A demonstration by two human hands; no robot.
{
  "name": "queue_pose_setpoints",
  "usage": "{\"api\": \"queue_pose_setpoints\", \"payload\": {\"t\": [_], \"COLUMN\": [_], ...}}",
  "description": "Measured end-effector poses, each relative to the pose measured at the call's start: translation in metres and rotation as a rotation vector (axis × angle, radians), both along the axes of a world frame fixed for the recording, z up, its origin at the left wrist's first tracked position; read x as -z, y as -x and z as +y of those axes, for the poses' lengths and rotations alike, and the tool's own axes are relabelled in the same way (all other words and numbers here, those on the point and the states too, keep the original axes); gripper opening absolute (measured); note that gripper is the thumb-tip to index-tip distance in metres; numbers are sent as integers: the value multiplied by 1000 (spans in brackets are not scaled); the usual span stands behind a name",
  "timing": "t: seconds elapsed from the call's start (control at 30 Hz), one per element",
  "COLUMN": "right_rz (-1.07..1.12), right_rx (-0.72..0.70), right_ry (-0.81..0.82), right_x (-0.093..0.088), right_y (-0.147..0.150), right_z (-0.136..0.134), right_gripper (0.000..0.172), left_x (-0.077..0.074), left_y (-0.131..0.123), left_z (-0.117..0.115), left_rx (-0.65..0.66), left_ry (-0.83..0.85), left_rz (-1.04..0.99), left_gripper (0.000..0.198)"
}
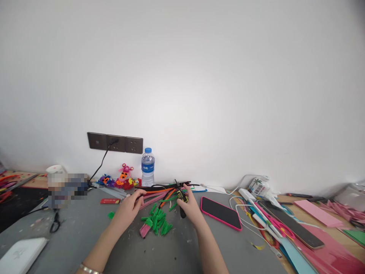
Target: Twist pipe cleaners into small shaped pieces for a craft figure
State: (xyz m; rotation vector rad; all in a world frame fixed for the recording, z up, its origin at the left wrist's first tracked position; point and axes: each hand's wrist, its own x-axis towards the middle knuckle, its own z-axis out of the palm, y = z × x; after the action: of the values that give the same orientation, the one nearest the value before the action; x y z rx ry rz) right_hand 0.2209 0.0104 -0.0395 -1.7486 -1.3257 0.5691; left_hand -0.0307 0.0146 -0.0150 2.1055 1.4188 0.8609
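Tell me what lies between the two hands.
In the head view, fuzzy pink strips and orange strips lie between the left hand and the right hand, with short green pieces slightly nearer the wearer.

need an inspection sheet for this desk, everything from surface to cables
Surface: grey worktop, scattered with small specks.
Job's things: long fuzzy strips behind the hands; a pile of short green pieces, with a pink bundle at its near edge.
Clutter: upright capped bottle, fuzzy figures, pink-edged phone.
Grips: right grip closed on a black-and-yellow tool; left grip by the strips, contents unclear.
Cables: black cable plugged into the wall socket; white cable looping at right.
Surroundings: white wall; other people's hands: nothing seen.
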Motion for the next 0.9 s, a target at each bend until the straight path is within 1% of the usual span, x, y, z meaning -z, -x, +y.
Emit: {"api": "queue_pose_setpoints", "payload": {"t": [0.1, 0.23, 0.33, 0.43, 0.57, 0.67, 0.83, 0.9], "right_rz": [322, 597, 765, 901, 1025, 1047, 1096, 1094], "right_rx": [-38, -14, -4, -12, 16, 33, 54, 40], "right_ry": [-29, -49, -64, -131, -229, -280, -280, -264], "right_x": [-1, -13, -22, -27, -32, -35, -41, -43], "right_y": [-11, -13, -17, -26, -35, -41, -47, -48], "right_z": [1, -3, -6, -7, -8, -9, -12, -14], "right_gripper": [69, 74, 68, 57, 46, 40, 36, 35], "left_x": [-2, -4, -4, -4, -2, 0, 6, 7], "left_y": [0, 0, 0, 0, 1, 2, 3, 4], "left_z": [-1, -1, -1, -2, -5, -5, -1, 2], "left_rx": [1, 5, 14, 38, 92, 98, 94, 79], "left_ry": [-12, -45, -39, -13, 4, -6, -82, -107], "left_rz": [-16, -53, -36, -13, 15, 44, 42, 29], "left_gripper": [26, 25, 26, 29, 31, 31, 28, 25]}}
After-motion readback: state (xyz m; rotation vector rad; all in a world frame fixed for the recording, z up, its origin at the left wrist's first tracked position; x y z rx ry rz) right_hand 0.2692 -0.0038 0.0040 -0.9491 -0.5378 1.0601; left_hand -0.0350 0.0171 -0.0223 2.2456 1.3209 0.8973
